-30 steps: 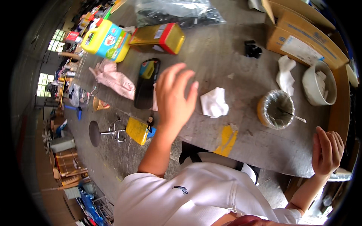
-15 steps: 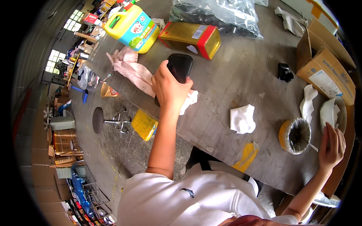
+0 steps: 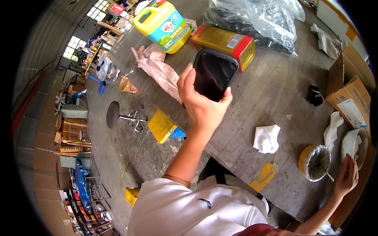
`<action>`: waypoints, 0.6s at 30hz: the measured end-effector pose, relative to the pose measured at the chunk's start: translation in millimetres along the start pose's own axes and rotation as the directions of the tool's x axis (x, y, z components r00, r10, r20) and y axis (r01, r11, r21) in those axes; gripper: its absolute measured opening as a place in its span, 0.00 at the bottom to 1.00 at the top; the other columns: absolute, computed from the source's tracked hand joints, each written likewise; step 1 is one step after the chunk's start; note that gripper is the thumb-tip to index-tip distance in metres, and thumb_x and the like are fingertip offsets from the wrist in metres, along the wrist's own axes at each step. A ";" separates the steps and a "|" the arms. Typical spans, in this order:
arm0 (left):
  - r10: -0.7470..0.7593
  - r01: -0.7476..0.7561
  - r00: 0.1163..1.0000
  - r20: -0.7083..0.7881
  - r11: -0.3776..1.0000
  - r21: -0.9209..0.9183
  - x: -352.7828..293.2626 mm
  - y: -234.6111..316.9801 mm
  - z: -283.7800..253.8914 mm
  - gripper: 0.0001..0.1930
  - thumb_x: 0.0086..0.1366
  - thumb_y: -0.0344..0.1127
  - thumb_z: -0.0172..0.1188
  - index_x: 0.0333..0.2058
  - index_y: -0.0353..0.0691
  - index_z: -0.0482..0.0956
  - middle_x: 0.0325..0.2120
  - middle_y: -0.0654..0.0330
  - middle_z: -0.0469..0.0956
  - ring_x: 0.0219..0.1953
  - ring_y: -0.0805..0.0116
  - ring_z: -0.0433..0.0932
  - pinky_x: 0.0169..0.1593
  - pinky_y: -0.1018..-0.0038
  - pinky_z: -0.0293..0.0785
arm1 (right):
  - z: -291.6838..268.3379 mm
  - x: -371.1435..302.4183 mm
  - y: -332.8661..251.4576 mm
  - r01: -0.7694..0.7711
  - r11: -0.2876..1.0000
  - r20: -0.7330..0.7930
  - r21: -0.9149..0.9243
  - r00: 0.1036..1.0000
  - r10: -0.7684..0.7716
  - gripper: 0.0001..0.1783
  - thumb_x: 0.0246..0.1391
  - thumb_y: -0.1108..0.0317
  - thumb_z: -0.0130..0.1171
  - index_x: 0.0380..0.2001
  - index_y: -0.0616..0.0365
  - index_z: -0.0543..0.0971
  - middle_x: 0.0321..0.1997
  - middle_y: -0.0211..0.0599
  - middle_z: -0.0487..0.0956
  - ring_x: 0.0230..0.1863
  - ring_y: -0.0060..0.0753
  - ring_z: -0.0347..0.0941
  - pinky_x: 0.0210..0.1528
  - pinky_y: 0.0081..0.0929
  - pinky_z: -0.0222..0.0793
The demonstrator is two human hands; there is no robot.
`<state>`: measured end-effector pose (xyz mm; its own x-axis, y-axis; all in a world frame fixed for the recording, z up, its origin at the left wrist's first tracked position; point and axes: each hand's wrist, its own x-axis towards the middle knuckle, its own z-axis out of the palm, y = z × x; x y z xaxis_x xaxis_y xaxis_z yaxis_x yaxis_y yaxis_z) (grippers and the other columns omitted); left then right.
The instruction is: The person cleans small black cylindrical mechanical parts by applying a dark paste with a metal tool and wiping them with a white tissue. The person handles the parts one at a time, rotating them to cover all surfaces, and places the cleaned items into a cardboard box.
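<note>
Off the table, my left hand (image 3: 206,108) grips a black rounded-square piece (image 3: 214,74) by its edges, thumb on one side and fingers on the other. The piece has a dark glossy face and a raised rim. At the far right, my right hand (image 3: 347,177) is beside a white bowl (image 3: 363,137) holding white scraps. Its fingers are stretched out, tips near the bowl's lower edge, with nothing visible in them. Left of that hand stands a yellow pot (image 3: 304,163) with a plastic lining, dark contents and a thin stick.
A yellow jug (image 3: 173,41), a gold-and-red tin (image 3: 246,55) and a clear plastic bag (image 3: 271,23) stand at the back. A pinkish cloth (image 3: 157,70), a folded white cloth (image 3: 266,138), a black roll (image 3: 314,95) and a cardboard box (image 3: 350,98) lie around. A stool (image 3: 113,115) is left.
My left hand has moved right with the black piece and turned it, showing more of its glossy face. My right hand stays by the bowl. The whole view has shifted.
</note>
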<state>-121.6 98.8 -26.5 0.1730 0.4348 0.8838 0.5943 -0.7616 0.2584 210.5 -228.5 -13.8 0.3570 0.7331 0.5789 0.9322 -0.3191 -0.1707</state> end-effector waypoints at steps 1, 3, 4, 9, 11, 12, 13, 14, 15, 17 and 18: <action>-0.006 0.006 1.000 -0.012 1.000 -0.019 -0.9 -0.2 1.2 0.50 0.35 0.28 0.74 0.56 0.36 0.51 0.53 0.42 0.61 0.52 0.45 0.64 0.55 0.52 0.63 | 1.2 -1.4 2.1 -0.022 0.999 0.003 0.024 1.000 0.022 0.07 0.54 0.79 0.57 0.36 0.67 0.80 0.35 0.39 0.82 0.35 0.38 0.79 0.40 0.31 0.73; -0.018 0.016 0.999 -0.034 0.998 -0.057 -2.8 -1.8 3.6 0.50 0.35 0.27 0.74 0.56 0.36 0.51 0.53 0.42 0.61 0.52 0.44 0.64 0.55 0.52 0.63 | -0.7 -3.4 4.4 -0.032 0.999 0.018 0.035 0.999 0.032 0.07 0.54 0.79 0.57 0.37 0.67 0.79 0.36 0.41 0.82 0.35 0.38 0.78 0.41 0.31 0.73; -0.040 0.038 0.999 -0.033 0.998 -0.046 -3.4 -1.3 1.1 0.50 0.35 0.27 0.74 0.56 0.37 0.50 0.53 0.42 0.61 0.52 0.44 0.64 0.55 0.52 0.63 | -0.8 -3.8 4.8 -0.034 0.998 0.029 0.047 0.999 0.033 0.08 0.54 0.79 0.57 0.38 0.67 0.79 0.37 0.41 0.82 0.36 0.38 0.78 0.41 0.31 0.73; -0.061 0.053 0.994 -0.089 0.995 -0.085 -5.9 -4.5 -1.3 0.50 0.36 0.27 0.74 0.57 0.37 0.49 0.54 0.41 0.60 0.53 0.46 0.64 0.55 0.53 0.63 | 3.7 -11.1 11.8 -0.037 0.993 0.029 0.112 0.999 0.034 0.09 0.56 0.79 0.55 0.40 0.68 0.78 0.37 0.44 0.81 0.35 0.38 0.78 0.38 0.30 0.73; -0.071 0.062 0.993 -0.093 0.994 -0.095 -5.5 -5.7 -3.5 0.50 0.37 0.26 0.74 0.57 0.37 0.50 0.54 0.41 0.60 0.53 0.46 0.64 0.54 0.53 0.63 | 3.2 -9.9 9.8 -0.101 0.984 0.055 0.146 0.994 0.094 0.09 0.56 0.79 0.55 0.41 0.68 0.78 0.37 0.43 0.81 0.35 0.37 0.78 0.37 0.29 0.73; -0.076 0.066 0.993 -0.095 0.993 -0.101 -6.1 -5.9 -4.8 0.50 0.37 0.26 0.74 0.57 0.37 0.50 0.54 0.42 0.60 0.53 0.46 0.64 0.54 0.53 0.63 | 4.1 -9.5 9.8 -0.089 0.986 0.050 0.144 0.995 0.083 0.09 0.56 0.79 0.54 0.41 0.68 0.78 0.37 0.43 0.81 0.34 0.36 0.77 0.37 0.28 0.73; -0.079 0.068 0.993 -0.093 0.991 -0.113 -6.3 -6.2 -3.4 0.49 0.38 0.26 0.74 0.57 0.37 0.50 0.54 0.42 0.60 0.53 0.46 0.64 0.54 0.54 0.63 | 5.7 -9.7 10.7 -0.082 0.987 0.044 0.138 0.996 0.077 0.09 0.57 0.78 0.54 0.41 0.68 0.78 0.37 0.42 0.81 0.34 0.36 0.77 0.36 0.28 0.73; -0.081 0.069 0.992 -0.092 0.990 -0.126 -6.4 -6.4 -2.1 0.49 0.38 0.26 0.74 0.57 0.37 0.50 0.54 0.42 0.60 0.53 0.46 0.64 0.54 0.54 0.63 | 6.5 -9.6 10.9 -0.076 0.988 0.039 0.132 0.997 0.072 0.09 0.57 0.78 0.54 0.41 0.68 0.78 0.37 0.42 0.81 0.34 0.35 0.77 0.36 0.27 0.73; -0.073 0.061 0.993 -0.096 0.990 -0.125 -6.1 -6.3 -0.7 0.49 0.38 0.26 0.74 0.57 0.37 0.50 0.54 0.42 0.60 0.53 0.47 0.63 0.54 0.54 0.63 | 6.9 -8.5 10.8 -0.051 0.992 0.026 0.118 0.998 0.048 0.09 0.57 0.78 0.54 0.41 0.68 0.78 0.37 0.42 0.81 0.34 0.34 0.77 0.36 0.27 0.73; -0.055 0.043 0.993 -0.101 0.992 -0.118 -5.9 -5.2 -2.8 0.49 0.38 0.26 0.74 0.56 0.37 0.50 0.54 0.42 0.60 0.53 0.47 0.63 0.54 0.54 0.63 | 7.9 -6.4 8.6 -0.001 0.995 0.004 0.095 1.000 0.001 0.09 0.57 0.77 0.54 0.41 0.67 0.78 0.37 0.41 0.81 0.34 0.34 0.77 0.35 0.26 0.73; -0.051 0.038 0.993 -0.103 0.991 -0.126 -6.0 -5.3 -3.3 0.49 0.38 0.26 0.74 0.56 0.38 0.50 0.54 0.42 0.60 0.53 0.47 0.63 0.54 0.54 0.63 | 8.4 -6.8 9.4 0.003 0.996 0.007 0.093 1.000 -0.004 0.09 0.57 0.77 0.54 0.41 0.67 0.78 0.37 0.41 0.81 0.34 0.34 0.77 0.36 0.26 0.73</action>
<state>-128.4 98.7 -31.9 0.0609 0.4215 0.9048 0.4967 -0.7990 0.3388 217.3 -231.4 -26.1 0.3541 0.7383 0.5740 0.9347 -0.2599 -0.2423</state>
